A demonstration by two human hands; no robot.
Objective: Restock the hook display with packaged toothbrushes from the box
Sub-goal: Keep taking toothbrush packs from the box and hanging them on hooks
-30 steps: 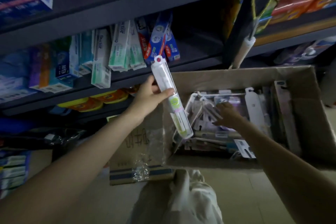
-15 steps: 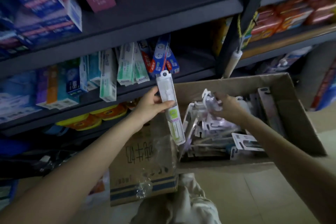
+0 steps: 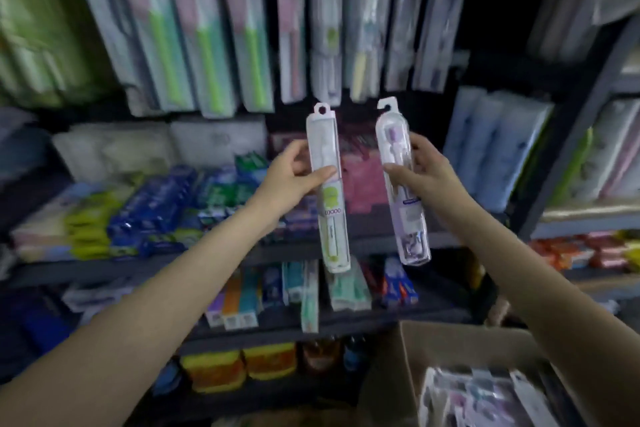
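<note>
Toothbrushes (image 3: 327, 191) before stocked shelves (image 3: 346, 319)

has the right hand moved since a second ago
Yes. The right hand has left the cardboard box and risen above it, now holding a purple toothbrush pack up toward the hanging packs.

Glossy clear plastic toothbrush packs (image 3: 327, 191) (matt brown cardboard box (image 3: 450, 343))

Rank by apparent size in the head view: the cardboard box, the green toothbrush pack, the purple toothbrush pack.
1. Cardboard box, though cropped and nearer the camera.
2-3. Green toothbrush pack and purple toothbrush pack: look alike, unranked.
</note>
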